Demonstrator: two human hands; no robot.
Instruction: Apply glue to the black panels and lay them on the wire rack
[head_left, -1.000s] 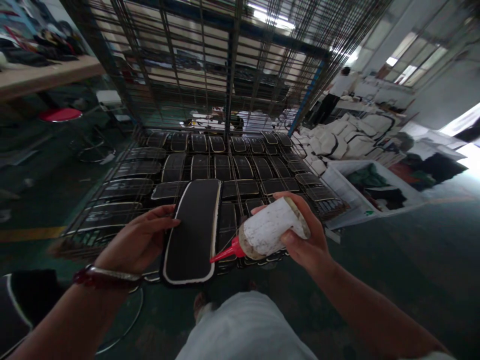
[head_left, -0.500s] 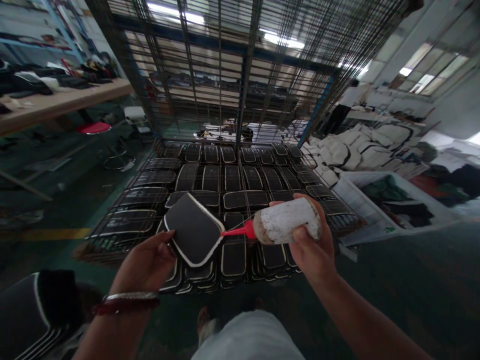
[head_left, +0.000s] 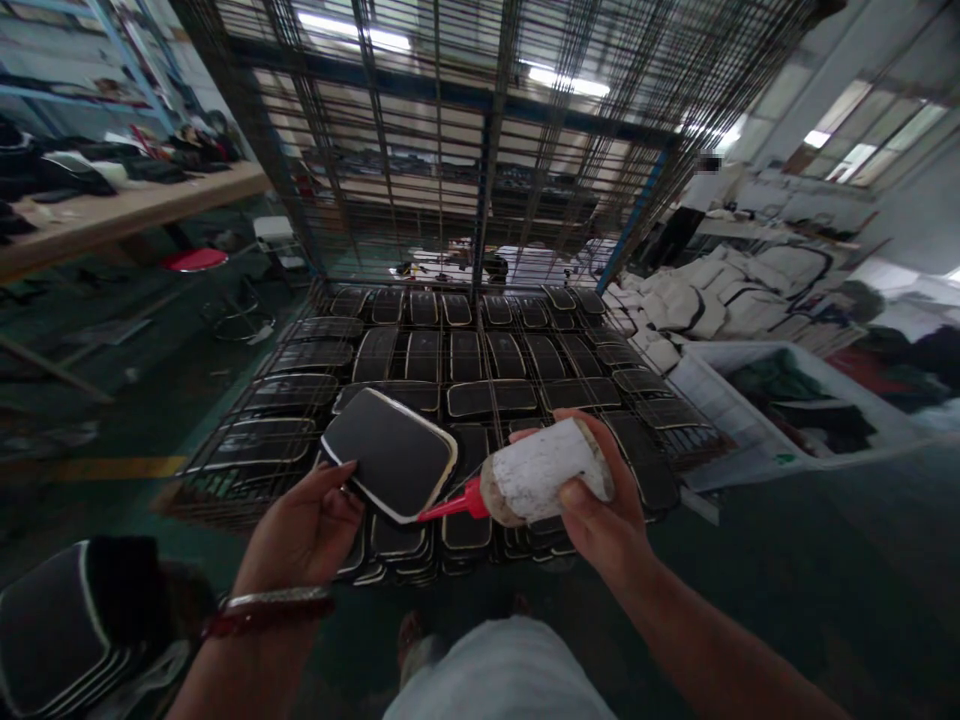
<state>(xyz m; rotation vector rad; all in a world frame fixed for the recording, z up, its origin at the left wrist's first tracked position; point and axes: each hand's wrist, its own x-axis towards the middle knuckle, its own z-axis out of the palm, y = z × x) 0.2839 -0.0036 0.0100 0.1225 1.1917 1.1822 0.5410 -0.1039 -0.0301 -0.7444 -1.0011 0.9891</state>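
Now the left hand [head_left: 307, 530] had turned the black pad [head_left: 390, 452], its long axis running from eight to two o'clock, fingers pinching its near corner. The right hand [head_left: 600, 510] gripped the glue bottle [head_left: 544, 472], red nozzle [head_left: 448, 507] pointing at eight o'clock, touching the pad's near edge above the wire rack [head_left: 247, 440].

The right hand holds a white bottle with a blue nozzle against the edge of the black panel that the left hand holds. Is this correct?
Not quite: the head view shows the nozzle is red, not blue. The right hand holds the white bottle, nozzle at the edge of the black panel in the left hand.
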